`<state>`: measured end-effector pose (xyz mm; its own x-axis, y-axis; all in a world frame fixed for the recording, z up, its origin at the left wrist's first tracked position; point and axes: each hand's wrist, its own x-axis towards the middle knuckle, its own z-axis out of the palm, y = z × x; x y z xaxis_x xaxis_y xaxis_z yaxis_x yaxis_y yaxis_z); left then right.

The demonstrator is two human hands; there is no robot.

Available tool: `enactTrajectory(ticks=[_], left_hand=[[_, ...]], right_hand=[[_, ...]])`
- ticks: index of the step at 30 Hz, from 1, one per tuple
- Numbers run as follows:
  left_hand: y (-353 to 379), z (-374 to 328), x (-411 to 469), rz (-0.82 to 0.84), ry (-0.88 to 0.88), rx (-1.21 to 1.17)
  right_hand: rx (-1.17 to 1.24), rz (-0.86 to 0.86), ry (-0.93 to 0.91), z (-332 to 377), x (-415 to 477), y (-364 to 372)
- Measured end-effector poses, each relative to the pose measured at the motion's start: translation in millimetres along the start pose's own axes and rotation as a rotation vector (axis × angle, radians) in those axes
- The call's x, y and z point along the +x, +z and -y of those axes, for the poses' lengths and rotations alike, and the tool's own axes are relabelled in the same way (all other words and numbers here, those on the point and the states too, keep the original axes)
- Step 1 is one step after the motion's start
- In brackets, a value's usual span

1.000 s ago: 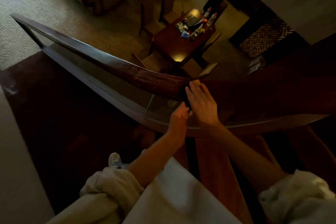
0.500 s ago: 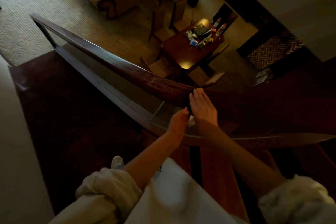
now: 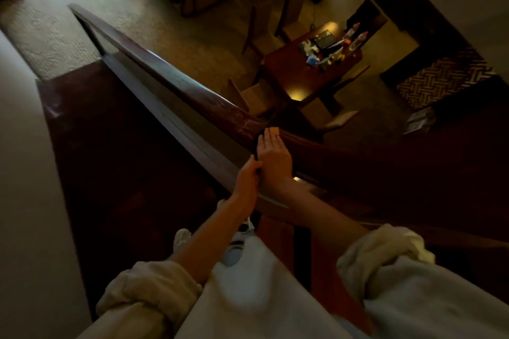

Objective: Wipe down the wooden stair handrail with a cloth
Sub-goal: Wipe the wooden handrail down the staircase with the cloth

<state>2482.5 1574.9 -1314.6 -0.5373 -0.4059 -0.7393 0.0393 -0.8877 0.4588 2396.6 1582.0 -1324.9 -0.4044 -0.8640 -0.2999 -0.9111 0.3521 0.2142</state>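
The left sleeve (image 3: 148, 292) and right sleeve (image 3: 385, 253) are cream fleece, bunched in thick rolls. Forearms, left hand (image 3: 248, 177) and right hand (image 3: 275, 157) are bare. White shoes (image 3: 238, 245) carry dark stripes.

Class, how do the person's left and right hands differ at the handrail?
The right hand lies flat on top of the dark wooden handrail, fingers straight; the left hand is curled, lower, at the rail's near side. The right hand presses the dark cloth; the left hand seems to pinch its end.
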Motion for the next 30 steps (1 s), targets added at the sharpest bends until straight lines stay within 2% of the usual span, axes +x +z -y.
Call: enactTrajectory(ticks=[3, 5, 7, 11, 13, 16, 20, 23, 28, 30], left_hand=[[-5.4, -11.1, 4.6, -0.009, 0.084, 0.1], [5.0, -10.6, -5.1, 0.027, 0.17, 0.342], [20.9, -4.0, -17.4, 0.116, 0.312, 0.6], [47.6, 10.1, -37.4, 0.325, 0.534, 1.117], [49.4, 14.5, -37.2, 0.295, 0.588, 1.32], [38.1, 17.3, -28.5, 0.18, 0.603, 1.334], [16.6, 3.0, -16.6, 0.019, 0.664, 1.248], [7.3, -4.9, -9.1, -0.067, 0.683, 1.265], [23.3, 6.1, 0.9, 0.097, 0.716, 1.384], [21.5, 4.4, 5.8, 0.03, 0.696, 1.363]], right_hand=[[0.05, 0.025, -0.037, -1.6, 17.0, 0.3], [0.039, 0.004, -0.013, -23.1, 12.1, -12.0], [0.134, 0.056, 0.065, -55.4, -0.6, -32.1], [0.51, 0.324, 0.283, -127.8, -6.9, -57.8], [0.641, 0.479, 0.268, -138.8, 9.7, -58.5], [0.824, 0.598, 0.246, -114.6, 50.0, -50.2], [0.833, 0.564, 0.13, -68.8, 109.4, -20.3], [0.914, 0.55, 0.102, -69.2, 106.2, -22.8], [0.952, 0.628, 0.071, -107.6, 76.4, -28.7], [0.988, 0.655, 0.104, -89.6, 94.7, -29.6]])
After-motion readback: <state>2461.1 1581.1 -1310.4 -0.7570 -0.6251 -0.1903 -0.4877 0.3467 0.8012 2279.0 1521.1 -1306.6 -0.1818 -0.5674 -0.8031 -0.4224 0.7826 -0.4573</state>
